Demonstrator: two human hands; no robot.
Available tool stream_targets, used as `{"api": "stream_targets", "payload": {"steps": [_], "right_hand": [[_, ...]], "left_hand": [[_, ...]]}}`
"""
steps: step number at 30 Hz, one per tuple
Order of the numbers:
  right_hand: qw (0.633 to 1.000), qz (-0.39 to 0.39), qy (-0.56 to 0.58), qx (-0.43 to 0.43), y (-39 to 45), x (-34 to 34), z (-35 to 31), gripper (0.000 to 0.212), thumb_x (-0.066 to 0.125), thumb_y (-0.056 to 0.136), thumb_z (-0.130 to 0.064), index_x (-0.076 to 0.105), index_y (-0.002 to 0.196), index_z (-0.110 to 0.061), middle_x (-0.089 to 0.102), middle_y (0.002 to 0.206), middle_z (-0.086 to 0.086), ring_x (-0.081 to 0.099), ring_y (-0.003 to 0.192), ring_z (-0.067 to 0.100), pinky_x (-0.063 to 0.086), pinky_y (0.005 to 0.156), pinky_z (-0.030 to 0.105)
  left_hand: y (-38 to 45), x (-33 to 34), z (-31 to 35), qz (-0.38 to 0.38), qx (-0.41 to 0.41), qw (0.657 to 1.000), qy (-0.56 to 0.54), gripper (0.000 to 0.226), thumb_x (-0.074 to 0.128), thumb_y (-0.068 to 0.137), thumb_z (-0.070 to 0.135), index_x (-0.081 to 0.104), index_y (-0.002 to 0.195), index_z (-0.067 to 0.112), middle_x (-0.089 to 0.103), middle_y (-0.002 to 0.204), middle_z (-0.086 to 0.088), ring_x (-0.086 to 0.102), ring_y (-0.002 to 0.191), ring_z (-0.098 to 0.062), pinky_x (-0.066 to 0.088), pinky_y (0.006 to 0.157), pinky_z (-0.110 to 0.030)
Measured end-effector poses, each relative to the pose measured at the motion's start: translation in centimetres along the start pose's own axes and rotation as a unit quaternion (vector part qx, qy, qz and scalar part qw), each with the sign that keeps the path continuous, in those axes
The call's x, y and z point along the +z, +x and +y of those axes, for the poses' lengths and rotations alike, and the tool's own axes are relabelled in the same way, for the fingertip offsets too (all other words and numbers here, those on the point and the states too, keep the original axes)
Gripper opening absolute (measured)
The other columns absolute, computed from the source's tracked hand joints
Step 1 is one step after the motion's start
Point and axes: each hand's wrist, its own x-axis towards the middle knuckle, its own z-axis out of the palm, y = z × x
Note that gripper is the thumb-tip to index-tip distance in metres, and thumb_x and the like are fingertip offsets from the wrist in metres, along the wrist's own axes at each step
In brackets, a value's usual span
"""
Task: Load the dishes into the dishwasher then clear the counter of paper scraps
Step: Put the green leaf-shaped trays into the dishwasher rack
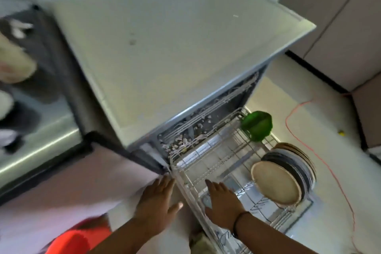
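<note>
A white wire dishwasher rack (231, 150) is pulled out below the white counter top (165, 47). Several plates (288, 173) stand on edge at its right side, a tan one in front. A green bowl (257, 126) sits at the rack's far right corner. Paper scraps (185, 140) lie along the rack's back edge under the counter lip. My left hand (158, 202) is flat with straight fingers just left of the rack's near corner. My right hand (222, 202) hovers flat over the rack's near part, holding nothing. A small scrap (235, 15) lies on the counter.
A steel sink (37, 130) lies to the left, blurred, with pale dishes in it. An orange cable (321, 150) runs across the light floor at right. A red-orange object (78, 239) shows at the bottom left. Cabinet doors (340, 27) stand at the far right.
</note>
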Motion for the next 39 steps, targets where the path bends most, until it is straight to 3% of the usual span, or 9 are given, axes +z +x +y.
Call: {"api": "stream_targets", "payload": {"steps": [2, 5, 8, 12, 18, 23, 31, 35, 39], "right_hand": [[0.998, -0.003, -0.047, -0.029, -0.9, 0.1, -3.7, 0.081, 0.05, 0.09, -0.043, 0.006, 0.153, -0.018, 0.026, 0.154, 0.007, 0.022, 0.142, 0.029, 0.027, 0.113, 0.044], [0.991, 0.018, -0.113, -0.065, -2.2, 1.6, -9.7, 0.079, 0.051, 0.087, -0.038, 0.012, 0.151, -0.016, 0.035, 0.148, 0.01, 0.031, 0.136, 0.03, 0.033, 0.108, 0.042], [0.982, 0.028, -0.151, -0.11, -4.4, 4.3, -18.2, 0.077, 0.048, 0.083, -0.031, 0.016, 0.15, -0.016, 0.04, 0.144, 0.009, 0.036, 0.131, 0.028, 0.036, 0.104, 0.038], [0.962, 0.011, -0.181, -0.206, -8.0, 7.7, -31.4, 0.082, 0.051, 0.085, -0.044, 0.01, 0.152, -0.019, 0.031, 0.151, 0.007, 0.027, 0.139, 0.027, 0.031, 0.11, 0.036], [0.919, 0.022, -0.209, -0.335, -12.3, 8.2, -48.7, 0.084, 0.054, 0.088, -0.047, 0.006, 0.154, -0.023, 0.02, 0.157, 0.008, 0.013, 0.147, 0.027, 0.023, 0.117, 0.038], [0.903, 0.085, -0.152, -0.394, -13.8, 5.8, -57.0, 0.083, 0.055, 0.087, -0.05, 0.012, 0.152, -0.023, 0.026, 0.155, 0.004, 0.02, 0.145, 0.023, 0.027, 0.115, 0.038], [0.91, 0.102, -0.035, -0.401, -13.8, -2.1, -61.9, 0.073, 0.063, 0.083, -0.05, 0.031, 0.145, -0.026, 0.041, 0.146, -0.002, 0.043, 0.131, 0.015, 0.037, 0.104, 0.026], [0.924, 0.025, -0.028, -0.38, -12.2, -8.4, -63.1, 0.048, 0.066, 0.083, -0.05, 0.054, 0.123, -0.027, 0.064, 0.109, -0.009, 0.064, 0.093, 0.008, 0.05, 0.076, 0.02], [0.919, 0.037, 0.033, -0.392, -9.1, -15.5, -64.6, 0.019, 0.067, 0.085, -0.042, 0.064, 0.098, -0.029, 0.064, 0.073, -0.012, 0.057, 0.064, -0.001, 0.043, 0.061, 0.015]], "left_hand": [[-4.9, 0.3, -3.3, -0.007, -0.044, 0.999, -0.025, 0.096, 0.013, 0.07, 0.071, 0.024, 0.151, 0.021, 0.007, 0.158, -0.002, 0.022, 0.145, -0.028, 0.021, 0.115, -0.042], [-11.9, 0.6, -7.9, 0.04, -0.092, 0.994, -0.034, 0.083, 0.024, 0.078, 0.067, 0.048, 0.14, 0.018, 0.026, 0.151, -0.006, 0.047, 0.131, -0.033, 0.038, 0.103, -0.047], [-21.1, 2.8, -13.2, 0.033, -0.172, 0.981, -0.08, 0.087, 0.014, 0.079, 0.07, 0.016, 0.152, 0.023, 0.009, 0.161, -0.006, 0.013, 0.147, -0.028, 0.013, 0.117, -0.043], [-34.1, 4.2, -19.4, 0.105, -0.263, 0.953, -0.111, 0.085, 0.029, 0.076, 0.07, 0.041, 0.143, 0.02, 0.041, 0.149, -0.008, 0.041, 0.136, -0.03, 0.032, 0.109, -0.045], [-46.1, 3.3, -25.6, 0.262, -0.358, 0.875, -0.195, 0.106, 0.008, 0.064, 0.089, 0.011, 0.152, 0.029, 0.008, 0.161, 0.002, 0.006, 0.148, -0.019, 0.009, 0.119, -0.034], [-48.9, 1.0, -27.6, 0.366, -0.355, 0.822, -0.253, 0.079, 0.033, 0.086, 0.071, 0.017, 0.151, 0.03, 0.014, 0.16, 0.004, 0.009, 0.147, -0.013, 0.012, 0.118, -0.028], [-47.5, -7.5, -31.7, 0.437, -0.303, 0.809, -0.25, 0.074, 0.041, 0.086, 0.068, 0.027, 0.148, 0.03, 0.025, 0.156, 0.007, 0.018, 0.144, -0.008, 0.016, 0.116, -0.024], [-44.2, -14.9, -34.7, 0.493, -0.265, 0.8, -0.217, 0.06, 0.05, 0.091, 0.055, 0.038, 0.143, 0.026, 0.038, 0.148, 0.006, 0.034, 0.135, -0.009, 0.025, 0.108, -0.021], [-39.2, -21.8, -38.8, 0.509, -0.245, 0.798, -0.21, 0.052, 0.054, 0.09, 0.052, 0.051, 0.131, 0.022, 0.051, 0.134, 0.002, 0.048, 0.122, -0.014, 0.038, 0.103, -0.03]]}}
